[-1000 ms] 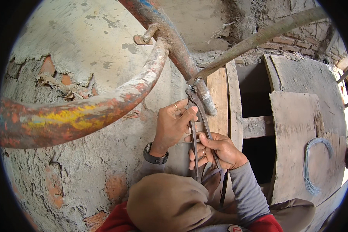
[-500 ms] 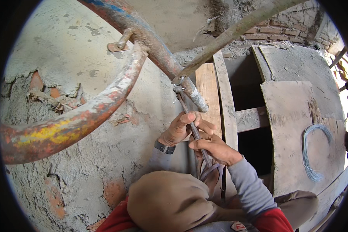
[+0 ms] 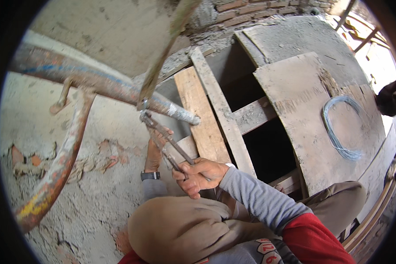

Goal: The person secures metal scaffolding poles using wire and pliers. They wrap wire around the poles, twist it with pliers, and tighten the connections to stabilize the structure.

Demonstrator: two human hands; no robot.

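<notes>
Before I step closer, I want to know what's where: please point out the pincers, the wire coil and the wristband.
Pincers (image 3: 176,144): head view, middle of one handle.
Wire coil (image 3: 347,152): head view, strands at its lower edge.
Wristband (image 3: 150,176): head view, middle of the black band.

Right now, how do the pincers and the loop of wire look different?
The pincers are dark, with two long handles; the wire is pale blue-grey and wound in a loop. The pincers are held in the right hand, while the wire lies on a board. Both have long, thin parts.
</notes>
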